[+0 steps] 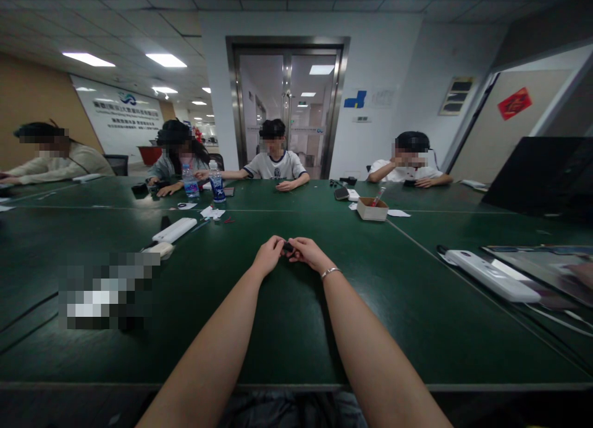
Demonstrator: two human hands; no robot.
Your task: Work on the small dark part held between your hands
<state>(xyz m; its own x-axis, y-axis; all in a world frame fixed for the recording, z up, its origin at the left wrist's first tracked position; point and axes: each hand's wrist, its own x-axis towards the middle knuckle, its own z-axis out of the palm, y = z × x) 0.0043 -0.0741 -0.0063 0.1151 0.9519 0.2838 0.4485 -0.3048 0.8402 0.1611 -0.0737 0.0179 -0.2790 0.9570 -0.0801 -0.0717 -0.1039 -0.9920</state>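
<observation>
Both my arms stretch out over the dark green table (pixel 287 317). My left hand (pixel 269 255) and my right hand (pixel 308 253) meet at the middle, fingers pinched together on a small dark object (pixel 288 247) held between them. The object is too small to name. A thin bracelet (pixel 330 272) circles my right wrist. Both hands hover just above the table top, well away from the other items.
A white power strip (pixel 175 230) lies left of my hands, another white strip (pixel 491 275) at the right. A small cardboard box (pixel 372 209) stands beyond. Two water bottles (pixel 215 182) stand far left. Several other people sit along the far side. A dark laptop lid (pixel 542 175) rises at right.
</observation>
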